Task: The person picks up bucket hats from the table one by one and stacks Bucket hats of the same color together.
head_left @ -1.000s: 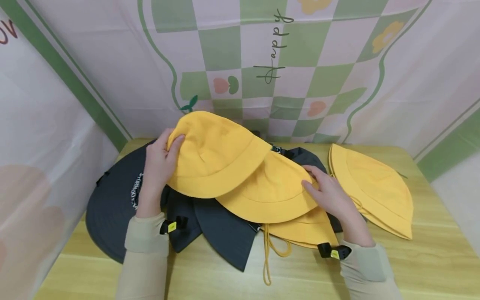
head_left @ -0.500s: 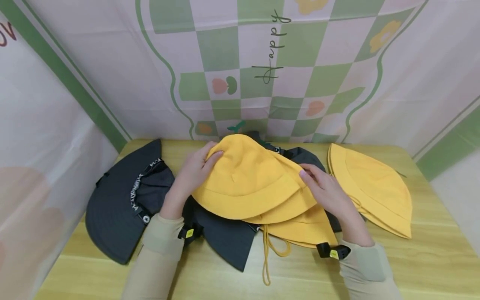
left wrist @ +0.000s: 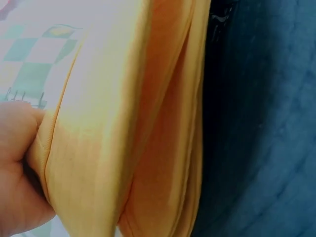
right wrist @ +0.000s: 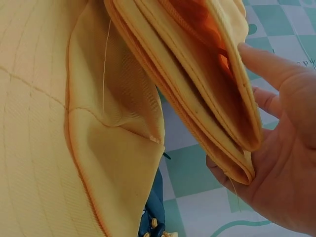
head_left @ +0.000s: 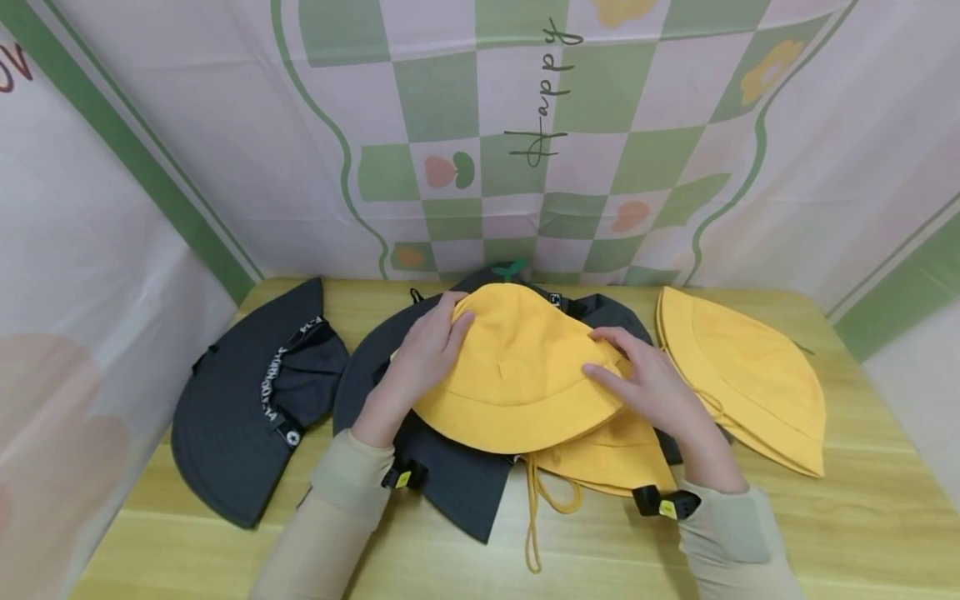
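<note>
Two or more folded yellow hats (head_left: pixel 517 358) sit in the middle of the frame, tucked close together. The left hand (head_left: pixel 422 354) pinches their upper left side, with its thumb in front. The right hand (head_left: pixel 652 379) holds their right side between thumb and fingers. Below them are dark hats (head_left: pixel 461 483) and a low yellow hat (head_left: pixel 630 458), and a yellow cord (head_left: pixel 533 521) hangs down near the bottom of the frame. To do this well, I think both hands should pinch softly, so the cloth won't bunch up. The edges look a bit uneven, so lining them up would help. The green sprout (head_left: pixel 510 269) on top shouldn't get squashed.
</note>
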A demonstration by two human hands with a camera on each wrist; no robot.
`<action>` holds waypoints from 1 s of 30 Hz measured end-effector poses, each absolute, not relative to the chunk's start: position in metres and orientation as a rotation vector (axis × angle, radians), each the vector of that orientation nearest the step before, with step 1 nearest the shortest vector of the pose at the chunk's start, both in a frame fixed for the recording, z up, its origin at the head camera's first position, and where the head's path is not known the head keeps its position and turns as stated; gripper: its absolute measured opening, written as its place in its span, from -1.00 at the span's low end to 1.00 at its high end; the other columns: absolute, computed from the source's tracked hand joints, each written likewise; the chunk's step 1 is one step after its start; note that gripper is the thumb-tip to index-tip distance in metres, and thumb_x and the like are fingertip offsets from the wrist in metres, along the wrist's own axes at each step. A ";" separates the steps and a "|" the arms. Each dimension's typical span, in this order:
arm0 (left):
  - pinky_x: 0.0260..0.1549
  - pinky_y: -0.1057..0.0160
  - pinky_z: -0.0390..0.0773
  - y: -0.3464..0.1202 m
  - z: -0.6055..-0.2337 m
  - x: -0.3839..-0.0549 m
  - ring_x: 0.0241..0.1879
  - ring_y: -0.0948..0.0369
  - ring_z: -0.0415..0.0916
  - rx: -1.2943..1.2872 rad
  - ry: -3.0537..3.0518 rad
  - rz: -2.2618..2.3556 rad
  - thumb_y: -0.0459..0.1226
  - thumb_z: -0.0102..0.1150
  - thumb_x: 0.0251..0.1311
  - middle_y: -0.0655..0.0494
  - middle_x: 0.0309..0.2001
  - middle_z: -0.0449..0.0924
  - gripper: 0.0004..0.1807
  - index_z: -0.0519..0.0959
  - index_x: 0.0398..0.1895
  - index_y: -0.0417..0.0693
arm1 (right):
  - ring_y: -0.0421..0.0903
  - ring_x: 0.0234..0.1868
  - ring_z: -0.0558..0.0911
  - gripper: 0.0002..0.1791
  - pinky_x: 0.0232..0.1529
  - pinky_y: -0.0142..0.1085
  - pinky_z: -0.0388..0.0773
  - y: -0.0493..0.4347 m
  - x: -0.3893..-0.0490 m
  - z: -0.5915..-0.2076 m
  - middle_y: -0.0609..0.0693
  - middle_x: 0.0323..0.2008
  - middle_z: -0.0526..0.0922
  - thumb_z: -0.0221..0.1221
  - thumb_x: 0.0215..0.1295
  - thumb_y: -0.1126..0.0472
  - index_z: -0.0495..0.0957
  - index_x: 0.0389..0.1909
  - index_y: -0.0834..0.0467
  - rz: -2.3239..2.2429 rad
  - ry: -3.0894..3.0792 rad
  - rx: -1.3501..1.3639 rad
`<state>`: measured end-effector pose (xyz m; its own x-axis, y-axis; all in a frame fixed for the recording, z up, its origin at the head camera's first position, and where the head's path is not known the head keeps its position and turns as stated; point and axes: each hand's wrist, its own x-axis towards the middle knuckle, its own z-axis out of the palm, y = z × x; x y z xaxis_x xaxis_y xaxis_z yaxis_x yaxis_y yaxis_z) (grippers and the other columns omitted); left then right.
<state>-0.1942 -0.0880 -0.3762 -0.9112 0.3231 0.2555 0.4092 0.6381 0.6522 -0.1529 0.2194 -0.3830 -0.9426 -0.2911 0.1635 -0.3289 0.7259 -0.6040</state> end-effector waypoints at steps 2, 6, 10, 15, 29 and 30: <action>0.03 0.00 0.56 -0.086 -0.378 -0.195 0.04 -0.01 0.58 -0.613 -2.735 -1.126 -0.06 -0.27 0.60 -0.12 0.14 0.56 -0.53 0.31 0.36 -0.14 | 0.13 -0.06 0.58 -0.47 0.01 0.04 0.48 0.219 -0.152 -0.382 0.24 0.23 0.55 0.19 0.43 0.01 0.41 0.29 0.19 1.015 -2.875 0.510; 0.16 -0.05 0.50 -0.085 -0.380 -0.195 0.18 -0.04 0.51 -0.642 -2.734 -1.092 -0.08 -0.28 0.60 -0.15 0.23 0.49 -0.50 0.29 0.40 -0.19 | 0.15 -0.06 0.57 -0.48 0.02 0.06 0.48 0.219 -0.151 -0.380 0.26 0.21 0.55 0.20 0.43 0.02 0.39 0.25 0.23 1.015 -2.907 0.488; 0.29 -0.16 0.36 -0.086 -0.381 -0.195 0.33 -0.06 0.38 -0.641 -2.778 -1.070 -0.04 -0.28 0.60 -0.14 0.31 0.43 -0.46 0.26 0.45 -0.17 | 0.22 0.14 0.54 -0.48 0.12 0.14 0.45 0.220 -0.151 -0.380 0.29 0.20 0.52 0.18 0.45 0.03 0.35 0.24 0.26 1.027 -2.938 0.469; 0.34 -0.13 0.34 -0.092 -0.380 -0.194 0.35 -0.03 0.37 -0.606 -2.848 -1.126 0.05 -0.19 0.55 -0.09 0.34 0.41 -0.41 0.26 0.46 -0.09 | 0.11 -0.08 0.54 -0.56 0.01 0.02 0.47 0.220 -0.152 -0.382 0.25 0.08 0.54 0.15 0.47 0.08 0.33 0.17 0.28 1.020 -2.939 0.488; 0.22 0.00 0.45 -0.116 -0.378 -0.204 0.23 0.00 0.44 -0.545 -3.063 -1.076 0.16 0.10 0.36 -0.07 0.24 0.50 -0.33 0.43 0.33 -0.10 | -0.22 -0.60 0.19 -0.77 -0.54 -0.36 0.19 0.222 -0.152 -0.382 0.00 -0.51 0.25 -0.02 0.57 0.20 0.26 -0.01 0.30 1.035 -2.886 0.529; 0.19 0.01 0.45 -0.117 -0.378 -0.204 0.21 0.01 0.44 -0.552 -3.066 -1.059 0.16 0.12 0.35 -0.08 0.22 0.50 -0.34 0.45 0.30 -0.11 | -0.22 -0.60 0.20 -0.76 -0.54 -0.36 0.19 0.222 -0.152 -0.382 0.00 -0.51 0.24 -0.03 0.57 0.19 0.25 -0.01 0.30 1.042 -2.888 0.516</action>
<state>-0.2045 -0.1166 -0.3780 -0.9330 0.3585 -0.0305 0.2632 0.7379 0.6215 -0.1524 0.2220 -0.3816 -0.9446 -0.2981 0.1371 -0.3170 0.7212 -0.6159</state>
